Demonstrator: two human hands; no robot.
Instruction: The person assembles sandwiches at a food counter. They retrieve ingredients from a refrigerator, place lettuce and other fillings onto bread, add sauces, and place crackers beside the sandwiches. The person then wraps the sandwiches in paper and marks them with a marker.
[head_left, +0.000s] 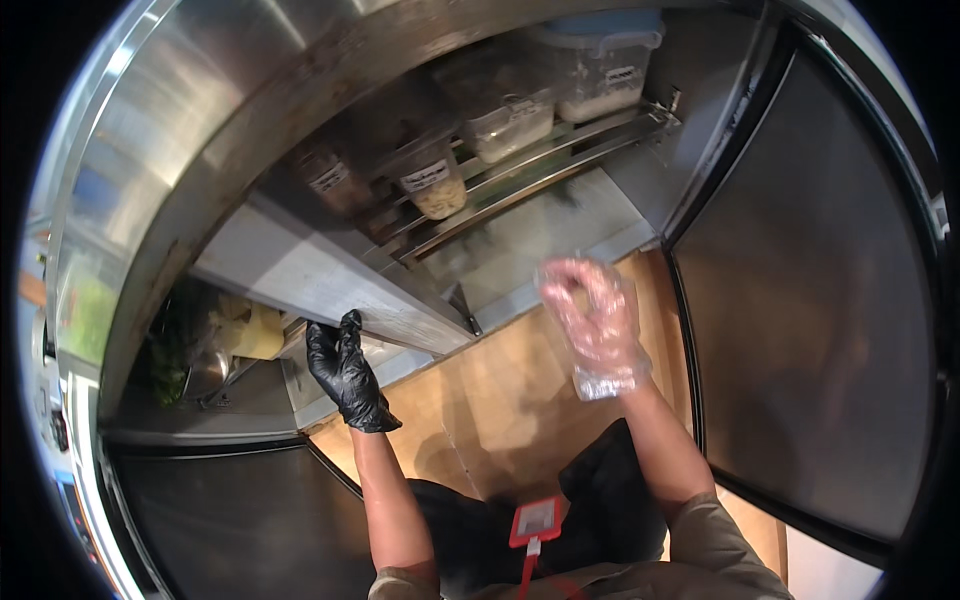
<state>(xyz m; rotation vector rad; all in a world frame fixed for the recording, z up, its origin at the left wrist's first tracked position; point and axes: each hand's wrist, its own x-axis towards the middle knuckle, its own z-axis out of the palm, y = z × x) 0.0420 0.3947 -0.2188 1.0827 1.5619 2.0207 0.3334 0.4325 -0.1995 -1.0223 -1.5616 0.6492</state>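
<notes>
My left hand [348,378] wears a black glove, its fingers partly bent and apart at the lower side of a pale metal divider [330,280] in an undercounter fridge. Whether the fingertips touch the divider I cannot tell. Below the right opening floats my right hand [592,320], in a loose clear plastic glove. Its fingers curl round into a loop, and nothing shows inside it. Beyond, on a wire rack [520,195], stand a clear tub of pale pieces [437,185], a wider clear tub [512,130] and a clear box with a blue lid [602,85].
A dark fridge door [810,290] swings out at the right, another [235,510] at the lower left. In the left compartment are leafy greens [170,340], a yellowish container [262,332] and a metal bowl [208,372]. A red badge [536,522] hangs over my dark trousers.
</notes>
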